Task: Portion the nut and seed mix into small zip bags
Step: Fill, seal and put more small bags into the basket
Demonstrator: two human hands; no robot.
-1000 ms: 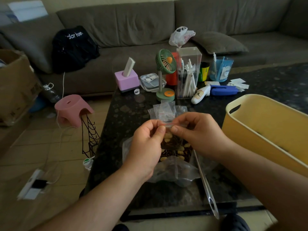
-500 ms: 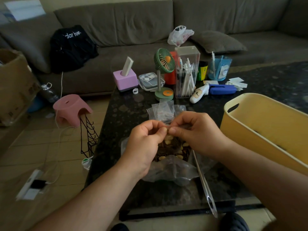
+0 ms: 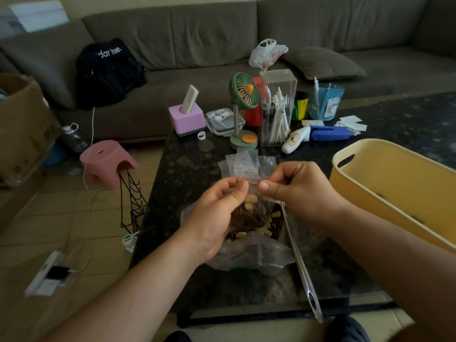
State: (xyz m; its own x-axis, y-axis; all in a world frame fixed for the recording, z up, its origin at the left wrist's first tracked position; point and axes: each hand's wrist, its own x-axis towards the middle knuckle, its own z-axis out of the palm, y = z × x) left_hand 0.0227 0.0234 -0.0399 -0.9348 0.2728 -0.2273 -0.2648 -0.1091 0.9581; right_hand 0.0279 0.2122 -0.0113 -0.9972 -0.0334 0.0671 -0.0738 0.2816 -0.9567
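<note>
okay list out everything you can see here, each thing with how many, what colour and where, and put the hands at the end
small zip bag: one, clear, partly filled, pinched at its top by both hands
large bag of nut and seed mix: one, clear, on the table under the hands
spoon: one, silver, bowl in the large bag
empty zip bags: a small pile, clear, behind the hands
table: one, dark speckled
tub: one, yellow, right
desk fan: one, green
pen box: one, clear, beside the fan
block holder: one, lilac
blue cup: one, far side
stool: one, pink, on the floor
sofa: one, grey-brown
black bag: one, on the sofa
left hand: one
right hand: one
</note>
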